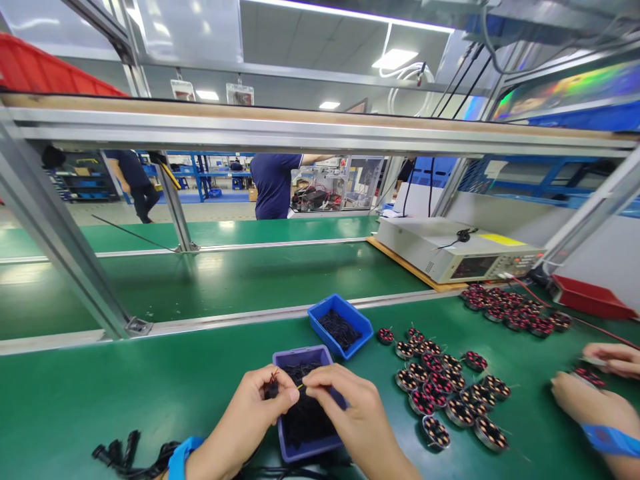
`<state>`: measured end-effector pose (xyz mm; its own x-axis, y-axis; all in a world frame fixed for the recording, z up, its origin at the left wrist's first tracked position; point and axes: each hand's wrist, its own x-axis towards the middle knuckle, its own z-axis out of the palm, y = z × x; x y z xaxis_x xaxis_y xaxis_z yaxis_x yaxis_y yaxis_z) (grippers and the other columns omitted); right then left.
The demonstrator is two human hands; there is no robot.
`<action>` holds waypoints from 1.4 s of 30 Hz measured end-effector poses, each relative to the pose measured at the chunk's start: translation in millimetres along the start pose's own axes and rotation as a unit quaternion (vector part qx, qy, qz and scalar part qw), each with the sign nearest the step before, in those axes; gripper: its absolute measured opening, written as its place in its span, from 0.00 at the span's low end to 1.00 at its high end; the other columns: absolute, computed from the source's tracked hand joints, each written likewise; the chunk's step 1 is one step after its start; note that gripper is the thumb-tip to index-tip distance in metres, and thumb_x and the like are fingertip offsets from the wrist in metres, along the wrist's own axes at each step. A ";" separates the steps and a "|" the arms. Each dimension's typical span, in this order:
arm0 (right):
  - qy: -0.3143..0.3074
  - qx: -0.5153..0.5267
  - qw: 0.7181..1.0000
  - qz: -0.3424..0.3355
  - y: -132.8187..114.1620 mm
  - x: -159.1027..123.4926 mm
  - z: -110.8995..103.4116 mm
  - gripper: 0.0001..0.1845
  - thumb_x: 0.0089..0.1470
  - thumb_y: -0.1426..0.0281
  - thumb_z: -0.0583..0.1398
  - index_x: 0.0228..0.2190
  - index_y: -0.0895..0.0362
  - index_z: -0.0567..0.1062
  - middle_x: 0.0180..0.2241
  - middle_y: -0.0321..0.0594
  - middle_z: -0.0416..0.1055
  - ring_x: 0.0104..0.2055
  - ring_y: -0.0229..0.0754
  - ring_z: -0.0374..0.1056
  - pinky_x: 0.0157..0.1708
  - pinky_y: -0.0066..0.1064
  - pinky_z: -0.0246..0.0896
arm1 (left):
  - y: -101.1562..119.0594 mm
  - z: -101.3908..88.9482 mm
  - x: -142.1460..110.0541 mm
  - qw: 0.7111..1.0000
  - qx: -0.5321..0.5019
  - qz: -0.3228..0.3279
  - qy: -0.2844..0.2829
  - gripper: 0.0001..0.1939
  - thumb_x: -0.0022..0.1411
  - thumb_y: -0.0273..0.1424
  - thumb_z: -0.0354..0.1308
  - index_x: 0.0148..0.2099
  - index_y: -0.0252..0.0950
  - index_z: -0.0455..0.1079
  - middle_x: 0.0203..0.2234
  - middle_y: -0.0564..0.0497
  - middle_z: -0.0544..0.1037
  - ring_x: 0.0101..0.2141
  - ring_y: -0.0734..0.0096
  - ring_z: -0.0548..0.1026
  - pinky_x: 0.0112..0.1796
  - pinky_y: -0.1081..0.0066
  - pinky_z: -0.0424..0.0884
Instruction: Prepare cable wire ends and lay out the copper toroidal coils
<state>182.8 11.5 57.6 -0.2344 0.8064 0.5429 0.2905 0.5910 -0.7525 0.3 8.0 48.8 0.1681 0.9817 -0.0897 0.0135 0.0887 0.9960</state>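
Head view: left grip point(254, 404) pinches a red-wired lead point(273, 381), right grip point(354, 404) a yellow wire point(300, 386), above the purple bin point(283, 440).

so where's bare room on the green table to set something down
On the near table, the widest bare patch lies left of the purple bin, between the metal post and the black cables. Beyond the rail, another runs left of the grey machine. The blue bin, left hand and right hand crowd the middle; coils and a co-worker's hands, the right.
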 end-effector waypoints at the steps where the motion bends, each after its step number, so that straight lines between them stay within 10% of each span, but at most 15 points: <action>1: 0.015 0.005 1.000 0.011 -0.5 0.3 -1.1 0.08 0.59 0.73 0.59 0.31 0.53 0.78 0.31 0.37 0.78 0.34 0.41 0.74 0.37 0.28 0.67 | 0.6 -0.1 -0.3 1.000 0.004 0.002 -0.001 0.17 0.53 0.43 0.67 0.26 0.34 0.70 0.17 0.59 0.63 0.21 0.76 0.58 0.25 0.74 0.55; 11: 0.035 0.030 0.997 0.062 -5.4 0.3 3.6 0.06 0.57 0.72 0.60 0.29 0.54 0.76 0.30 0.37 0.78 0.32 0.41 0.74 0.35 0.27 0.67 | 4.2 -1.5 -1.2 0.999 0.033 0.011 -0.004 0.16 0.53 0.42 0.64 0.26 0.34 0.70 0.18 0.58 0.64 0.22 0.75 0.57 0.26 0.73 0.53; 30: -0.049 -0.079 0.991 -0.095 0.6 2.0 2.1 0.12 0.62 0.77 0.57 0.43 0.53 0.77 0.41 0.41 0.77 0.46 0.45 0.69 0.46 0.34 0.65 | -1.9 -1.4 1.2 1.000 -0.020 0.016 0.000 0.12 0.53 0.36 0.65 0.27 0.34 0.69 0.19 0.58 0.65 0.23 0.75 0.61 0.25 0.75 0.58; 42: -0.103 -0.014 0.995 0.009 4.5 2.6 5.8 0.11 0.52 0.80 0.59 0.31 0.53 0.77 0.32 0.36 0.75 0.37 0.43 0.69 0.39 0.31 0.61 | 1.7 -0.5 -0.3 0.995 -0.095 0.012 -0.036 0.14 0.49 0.35 0.69 0.34 0.34 0.71 0.23 0.54 0.72 0.26 0.71 0.71 0.26 0.74 0.67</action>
<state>178.1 16.2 53.5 -0.4135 0.7977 0.4389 0.3212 0.5789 -0.7495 -0.2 8.0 50.5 0.2359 0.9700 -0.0587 -0.1765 0.1022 0.9790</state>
